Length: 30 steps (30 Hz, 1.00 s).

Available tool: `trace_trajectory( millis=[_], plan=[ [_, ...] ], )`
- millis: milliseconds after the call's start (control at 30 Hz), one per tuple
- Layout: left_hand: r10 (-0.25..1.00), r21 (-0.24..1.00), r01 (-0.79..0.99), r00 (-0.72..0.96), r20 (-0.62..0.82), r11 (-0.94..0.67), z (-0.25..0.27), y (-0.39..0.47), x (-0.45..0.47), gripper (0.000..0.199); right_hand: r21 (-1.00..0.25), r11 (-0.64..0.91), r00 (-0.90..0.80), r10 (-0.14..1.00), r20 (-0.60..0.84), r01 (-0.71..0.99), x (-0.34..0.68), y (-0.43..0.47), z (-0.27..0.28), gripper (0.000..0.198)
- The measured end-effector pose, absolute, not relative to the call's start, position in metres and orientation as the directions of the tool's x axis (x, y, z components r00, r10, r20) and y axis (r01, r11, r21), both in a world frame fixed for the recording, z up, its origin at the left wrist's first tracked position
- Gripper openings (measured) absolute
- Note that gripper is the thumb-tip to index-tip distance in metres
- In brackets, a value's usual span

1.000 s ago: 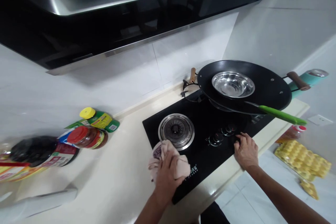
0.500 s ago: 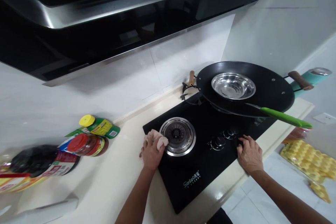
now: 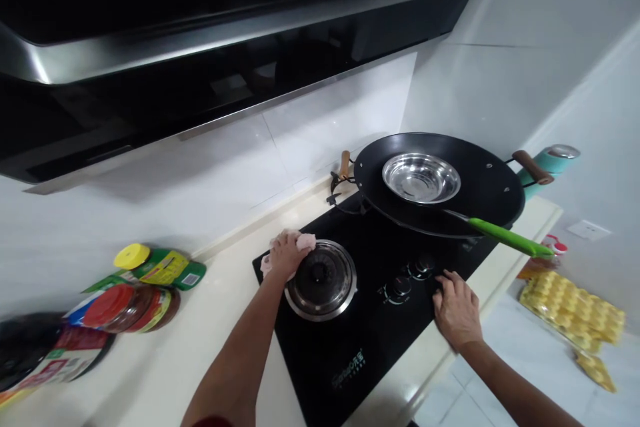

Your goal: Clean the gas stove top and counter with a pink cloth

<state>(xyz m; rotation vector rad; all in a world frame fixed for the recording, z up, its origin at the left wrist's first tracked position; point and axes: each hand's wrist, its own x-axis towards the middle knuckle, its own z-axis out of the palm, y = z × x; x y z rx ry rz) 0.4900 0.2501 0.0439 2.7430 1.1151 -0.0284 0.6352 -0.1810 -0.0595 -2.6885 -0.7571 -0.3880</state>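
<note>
My left hand [image 3: 285, 255] is closed around a crumpled pale pink cloth [image 3: 306, 241]. It presses the cloth onto the hob beside the far left side of the round burner [image 3: 321, 310]. Both lie on the black glass gas hob [image 3: 320, 367]. My right hand [image 3: 457, 310] rests on the hob's front edge, with its fingers loosely spread and nothing visible in them. Just left of its fingertips are two control knobs [image 3: 401, 285]. The pan support is off the left burner.
A large black wok [image 3: 480, 170] covers the hob's right side, holding a steel bowl [image 3: 421, 178]. A green handle [image 3: 510, 237] sticks out over its front rim. Sauce jars [image 3: 133, 307] and bottles [image 3: 37, 347] stand at left. The range hood [image 3: 225, 87] hangs low above.
My left hand has moved the cloth from the burner's left side up toward its far side. My right hand stays on the hob's front edge. The view has shifted somewhat.
</note>
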Motion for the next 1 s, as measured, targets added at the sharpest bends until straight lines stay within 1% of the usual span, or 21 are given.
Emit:
trace_trajectory(
  millis=[133,333,467,567,700,867,1000],
  plan=[
    [0.613,0.161,0.627,0.779,-0.134,-0.762,0.044,0.245,0.528,0.055,-0.227,-0.799,0.810,0.462,0.360,0.557,0.636,-0.180,-0.058,0.028],
    [0.518,0.172,0.530,0.848,-0.108,-0.831,0.046,0.215,0.551,0.046,-0.245,-0.802,0.820,0.450,0.353,0.545,0.636,-0.180,-0.057,0.029],
    [0.437,0.210,0.445,0.895,-0.086,-0.870,0.041,0.182,0.553,0.040,-0.269,-0.795,0.826,0.448,0.342,0.543,0.636,-0.181,-0.059,0.032],
    [0.334,0.241,0.333,0.942,-0.038,-0.912,0.036,0.157,0.547,0.036,-0.279,-0.795,0.830,0.445,0.336,0.539,0.636,-0.182,-0.061,0.033],
    [0.215,0.266,0.193,0.975,0.057,-0.945,0.033,0.130,0.534,0.032,-0.263,-0.810,0.837,0.431,0.339,0.524,0.636,-0.181,-0.060,0.031],
    [0.107,0.269,0.055,0.977,0.186,-0.962,0.030,0.099,0.519,0.031,-0.257,-0.811,0.836,0.434,0.335,0.525,0.634,-0.181,-0.057,0.032],
    [0.057,0.263,-0.016,0.962,0.266,-0.965,0.021,0.074,0.496,0.021,-0.285,-0.811,0.847,0.419,0.328,0.512,0.636,-0.182,-0.060,0.032]
  ],
)
